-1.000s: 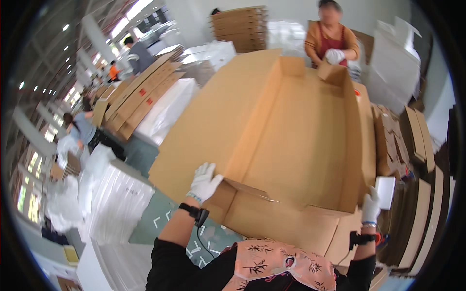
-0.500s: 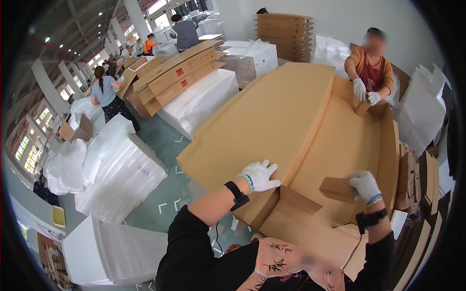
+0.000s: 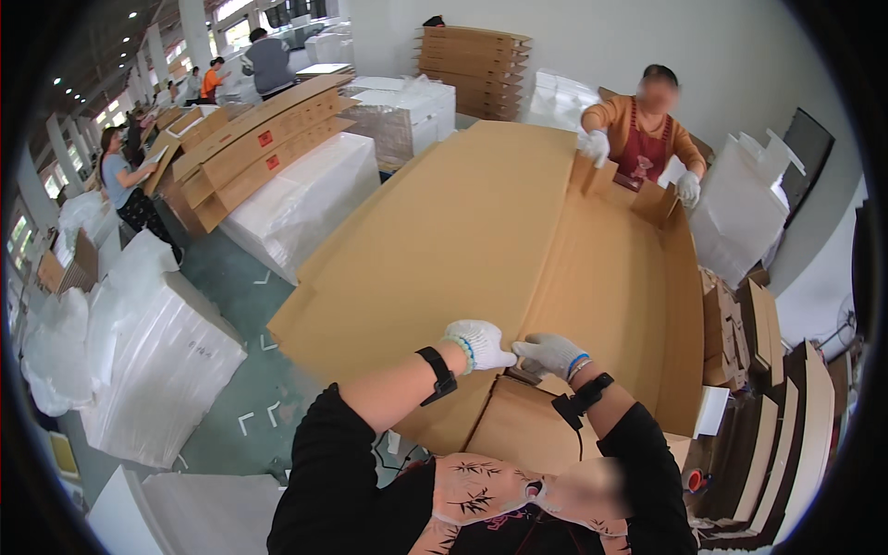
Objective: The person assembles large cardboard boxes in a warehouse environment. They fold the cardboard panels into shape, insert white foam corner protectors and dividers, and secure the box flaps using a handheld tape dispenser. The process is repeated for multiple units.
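Observation:
A long brown cardboard box (image 3: 606,287) lies in front of me, its wide lid panel (image 3: 425,240) spread out flat to the left. My left hand (image 3: 481,346), in a white knit glove, is closed at the near corner where lid and box meet. Beside it my gloved right hand (image 3: 552,355) is closed on cardboard at the same corner, the two hands almost touching. Just below them is the box's near end flap (image 3: 523,412). The exact grip of the fingertips is partly hidden.
Across the box, a co-worker (image 3: 643,134) in white gloves holds the far end's flaps. Wrapped white stacks (image 3: 157,356) stand at left, beyond a strip of green floor. Folded cartons (image 3: 268,143) lie behind, and cardboard pieces (image 3: 768,444) lean at right.
My right hand has moved left from the box's right side to the corner by my left hand. My left hand's spread fingers have closed. The co-worker's hands have moved apart. The view has shifted right.

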`<state>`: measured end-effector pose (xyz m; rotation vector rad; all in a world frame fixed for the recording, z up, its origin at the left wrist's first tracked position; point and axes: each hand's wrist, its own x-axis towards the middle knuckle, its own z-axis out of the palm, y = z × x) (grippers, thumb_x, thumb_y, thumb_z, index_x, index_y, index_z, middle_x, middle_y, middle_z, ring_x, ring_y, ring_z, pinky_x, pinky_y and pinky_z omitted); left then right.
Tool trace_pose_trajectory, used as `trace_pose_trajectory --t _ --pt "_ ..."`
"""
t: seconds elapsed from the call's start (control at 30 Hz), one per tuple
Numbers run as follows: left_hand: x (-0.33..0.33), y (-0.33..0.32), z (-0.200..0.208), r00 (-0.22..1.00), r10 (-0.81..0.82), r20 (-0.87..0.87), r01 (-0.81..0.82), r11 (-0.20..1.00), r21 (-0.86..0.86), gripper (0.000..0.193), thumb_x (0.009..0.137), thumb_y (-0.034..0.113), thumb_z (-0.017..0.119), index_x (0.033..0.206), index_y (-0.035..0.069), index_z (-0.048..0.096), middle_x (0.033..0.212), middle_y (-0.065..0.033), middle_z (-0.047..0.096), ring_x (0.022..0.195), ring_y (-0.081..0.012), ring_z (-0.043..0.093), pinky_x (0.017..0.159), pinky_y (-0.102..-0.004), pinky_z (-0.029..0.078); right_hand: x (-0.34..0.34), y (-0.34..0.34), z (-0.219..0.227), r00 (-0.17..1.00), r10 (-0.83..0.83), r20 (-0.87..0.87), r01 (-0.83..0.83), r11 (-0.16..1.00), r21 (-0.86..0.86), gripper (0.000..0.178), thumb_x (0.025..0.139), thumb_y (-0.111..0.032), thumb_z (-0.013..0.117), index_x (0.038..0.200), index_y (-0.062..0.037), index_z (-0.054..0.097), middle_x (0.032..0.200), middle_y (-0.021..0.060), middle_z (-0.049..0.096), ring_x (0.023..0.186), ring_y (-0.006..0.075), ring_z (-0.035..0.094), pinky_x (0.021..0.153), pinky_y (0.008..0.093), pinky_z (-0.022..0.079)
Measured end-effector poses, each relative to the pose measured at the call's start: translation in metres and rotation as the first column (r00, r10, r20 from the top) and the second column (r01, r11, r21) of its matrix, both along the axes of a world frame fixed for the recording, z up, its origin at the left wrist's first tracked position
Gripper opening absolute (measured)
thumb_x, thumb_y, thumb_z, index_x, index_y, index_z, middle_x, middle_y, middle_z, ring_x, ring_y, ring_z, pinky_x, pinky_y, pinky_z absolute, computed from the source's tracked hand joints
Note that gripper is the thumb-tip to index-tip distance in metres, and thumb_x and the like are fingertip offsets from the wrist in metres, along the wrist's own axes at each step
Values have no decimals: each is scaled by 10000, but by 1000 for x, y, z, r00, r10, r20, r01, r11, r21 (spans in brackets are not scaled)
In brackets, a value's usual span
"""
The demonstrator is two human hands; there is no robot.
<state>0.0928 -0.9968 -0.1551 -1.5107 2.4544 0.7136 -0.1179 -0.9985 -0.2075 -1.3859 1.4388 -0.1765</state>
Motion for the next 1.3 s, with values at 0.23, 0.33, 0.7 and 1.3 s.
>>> trace_pose_trajectory --t 0.23,0.33,0.7,1.3 --pt "7 -8 -8 998 -63 28 63 998 0 650 825 591 514 971 1 745 991 -232 709 941 -389 682 817 -472 538 -23 5 26 912 -22 -409 -49 986 -162 431 879 -275 574 1185 23 633 988 222 707 851 299 716 781 368 575" --pt "2 -7 -6 997 -62 40 62 998 14 629 835 589 524 946 11 747 970 -228 711 928 -389 683 811 -473 538 -37 21 16 945 -50 -324 -43 962 -271 382 849 -178 513 1173 -33 655 1021 210 703 887 330 704 820 397 561" --pt "5 2 -8 993 73 96 -56 983 -175 589 835 594 555 886 34 730 925 -194 718 882 -376 690 760 -470 547 -177 116 52 700 115 -705 -527 749 -401 231 814 -127 568 1006 -121 696 918 154 709 863 380 679 736 474 543" --pt "-119 47 52 238 -559 795 956 280 -89 506 889 489 588 1202 95 634 1246 -146 631 1209 -318 541 1008 -530 415 -280 229 8 800 -286 -528 -58 838 -543 688 977 -591 368 718 -70 733 760 152 706 781 366 680 723 464 535"
